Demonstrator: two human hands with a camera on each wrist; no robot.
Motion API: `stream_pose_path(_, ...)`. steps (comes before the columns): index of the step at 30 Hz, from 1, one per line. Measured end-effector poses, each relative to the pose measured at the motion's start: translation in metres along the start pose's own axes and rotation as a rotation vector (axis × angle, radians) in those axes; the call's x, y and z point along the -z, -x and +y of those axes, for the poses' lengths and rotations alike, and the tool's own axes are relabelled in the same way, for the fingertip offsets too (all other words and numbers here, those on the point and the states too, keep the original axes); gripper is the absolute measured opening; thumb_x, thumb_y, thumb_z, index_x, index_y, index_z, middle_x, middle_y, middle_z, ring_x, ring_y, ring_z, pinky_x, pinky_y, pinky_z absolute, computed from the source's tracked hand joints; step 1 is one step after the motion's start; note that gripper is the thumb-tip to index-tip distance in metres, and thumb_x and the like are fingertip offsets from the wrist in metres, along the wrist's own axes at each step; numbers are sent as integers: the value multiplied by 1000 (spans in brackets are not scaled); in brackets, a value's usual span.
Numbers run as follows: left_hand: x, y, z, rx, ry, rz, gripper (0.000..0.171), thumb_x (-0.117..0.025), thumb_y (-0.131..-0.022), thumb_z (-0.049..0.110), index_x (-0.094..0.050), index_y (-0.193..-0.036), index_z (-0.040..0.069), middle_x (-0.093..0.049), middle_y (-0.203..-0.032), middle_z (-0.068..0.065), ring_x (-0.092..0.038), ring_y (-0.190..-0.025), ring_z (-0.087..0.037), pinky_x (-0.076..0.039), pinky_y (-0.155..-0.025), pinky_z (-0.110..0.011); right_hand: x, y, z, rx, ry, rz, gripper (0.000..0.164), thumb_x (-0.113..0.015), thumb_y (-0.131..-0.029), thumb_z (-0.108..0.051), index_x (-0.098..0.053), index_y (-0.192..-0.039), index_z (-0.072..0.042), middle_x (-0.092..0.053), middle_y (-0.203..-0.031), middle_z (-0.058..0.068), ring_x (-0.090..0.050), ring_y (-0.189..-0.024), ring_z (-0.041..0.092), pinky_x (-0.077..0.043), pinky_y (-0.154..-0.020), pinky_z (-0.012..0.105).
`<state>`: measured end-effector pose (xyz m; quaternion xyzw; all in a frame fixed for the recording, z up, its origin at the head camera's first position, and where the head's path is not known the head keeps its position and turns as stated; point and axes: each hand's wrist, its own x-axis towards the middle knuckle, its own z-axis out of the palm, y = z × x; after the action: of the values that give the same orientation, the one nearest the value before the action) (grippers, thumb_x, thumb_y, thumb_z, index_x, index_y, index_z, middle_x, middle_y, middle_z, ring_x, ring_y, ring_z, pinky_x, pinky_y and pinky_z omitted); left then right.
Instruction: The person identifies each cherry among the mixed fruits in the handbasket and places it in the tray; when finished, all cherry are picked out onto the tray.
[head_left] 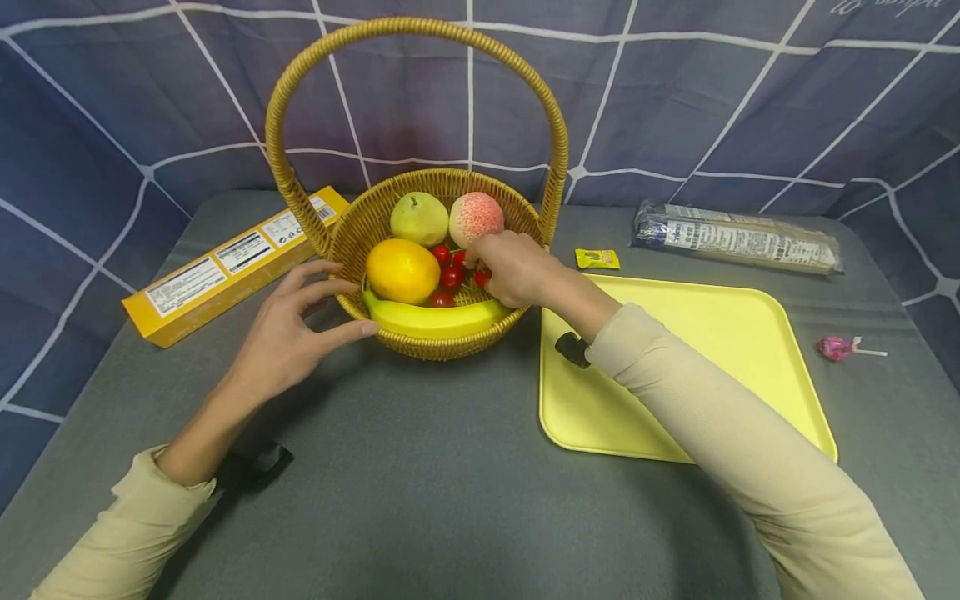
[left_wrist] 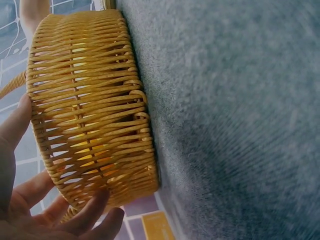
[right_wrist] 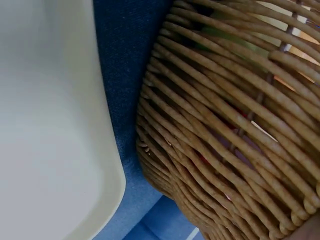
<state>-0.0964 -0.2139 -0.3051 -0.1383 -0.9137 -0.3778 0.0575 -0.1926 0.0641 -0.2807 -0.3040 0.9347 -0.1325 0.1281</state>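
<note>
A wicker basket (head_left: 442, 346) with a tall arched handle holds a green pear (head_left: 419, 218), a pink peach (head_left: 476, 218), an orange-yellow mango-like fruit (head_left: 402, 272), a banana (head_left: 438, 318) and several red cherries (head_left: 452, 277). My left hand (head_left: 288, 333) touches the basket's near left rim, fingers and thumb spread; in the left wrist view the left hand (left_wrist: 55, 200) lies along the woven side. Over the right rim, my right hand (head_left: 513, 267) reaches in with bent fingers and pinches a red cherry (head_left: 482, 277). Its fingertips are partly hidden.
Right of the basket lies a yellow tray (head_left: 705, 333), under the right forearm. Behind it are a small yellow candy packet (head_left: 597, 259) and a long clear-wrapped package (head_left: 738, 239). A pink lollipop (head_left: 836, 348) lies far right, a long yellow box (head_left: 232, 267) on the left.
</note>
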Motion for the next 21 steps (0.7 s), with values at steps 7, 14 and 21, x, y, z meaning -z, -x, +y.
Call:
stream_pose_path(7,-2,1,1,13,-3,15,50,-85,-80,27,-68,-119,0,-46,-142,-9,-45,-127,-33,-43,-104,-54,-1,3,1,26,13,25,35,-62,-84,3,-68,-117,-5,-67,-109,8,-59,-100,27,-49,-92,40)
stream_pose_path(14,-3,1,2,25,14,11,49,-85,-81,25,-67,-119,-1,-45,-143,-10,-45,-128,-34,-44,-104,-52,0,8,1,43,-13,54,32,-68,-88,-6,-66,-120,-5,-67,-108,8,-59,-100,26,-49,-92,41)
stream_pose_path(21,-2,2,2,34,15,-1,49,-84,-81,25,-66,-120,-1,-44,-144,-9,-44,-129,-33,-44,-105,-53,1,18,-1,70,-69,143,24,-68,-88,-9,-69,-113,-8,-67,-99,4,-57,-92,24,-49,-83,41)
